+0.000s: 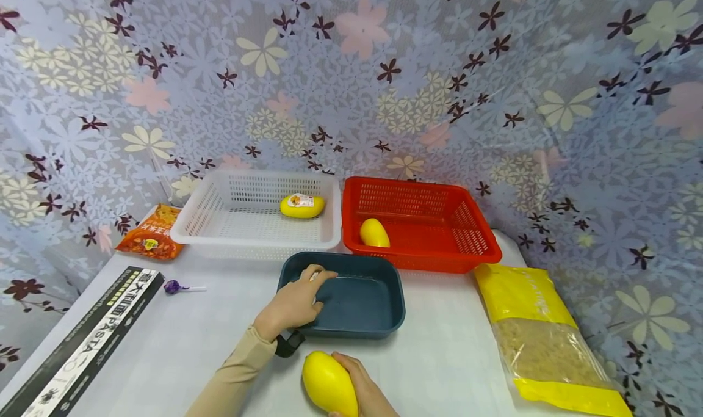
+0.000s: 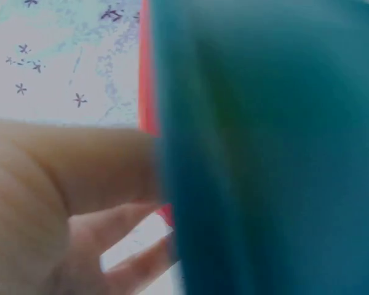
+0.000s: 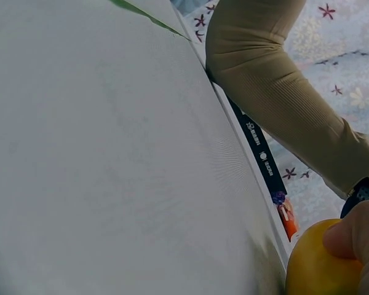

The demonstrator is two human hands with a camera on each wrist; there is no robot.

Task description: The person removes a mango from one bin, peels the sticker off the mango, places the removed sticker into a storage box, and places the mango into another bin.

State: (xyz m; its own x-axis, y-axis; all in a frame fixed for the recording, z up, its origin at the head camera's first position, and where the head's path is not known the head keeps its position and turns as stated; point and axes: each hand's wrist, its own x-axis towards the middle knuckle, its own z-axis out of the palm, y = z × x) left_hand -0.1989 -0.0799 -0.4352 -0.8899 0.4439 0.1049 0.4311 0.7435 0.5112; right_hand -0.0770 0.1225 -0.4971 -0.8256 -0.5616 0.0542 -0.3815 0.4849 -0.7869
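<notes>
My right hand [image 1: 365, 383] grips a yellow mango [image 1: 329, 381] in front of the dark blue box [image 1: 392, 331], its thumb on the fruit in the right wrist view. The left hand [image 1: 293, 298] reaches over the left side of that box with its fingers bent down inside. A small whitish patch shows among those fingers; whether they hold it is unclear. In the left wrist view the blurred box wall [image 2: 283, 153] hides the fingertips. One mango [image 1: 302, 206] with a label lies in the white basket [image 1: 255, 243]; another mango [image 1: 374, 233] lies in the red basket [image 1: 428, 262].
An orange snack bag [image 1: 151, 234] leans beside the white basket. Below it lie a purple lollipop [image 1: 173, 287] and a long black pasta box [image 1: 82, 344]. A yellow-and-clear bag [image 1: 549, 337] rests along the right edge of the table, and a floral curtain [image 1: 351, 99] hangs behind.
</notes>
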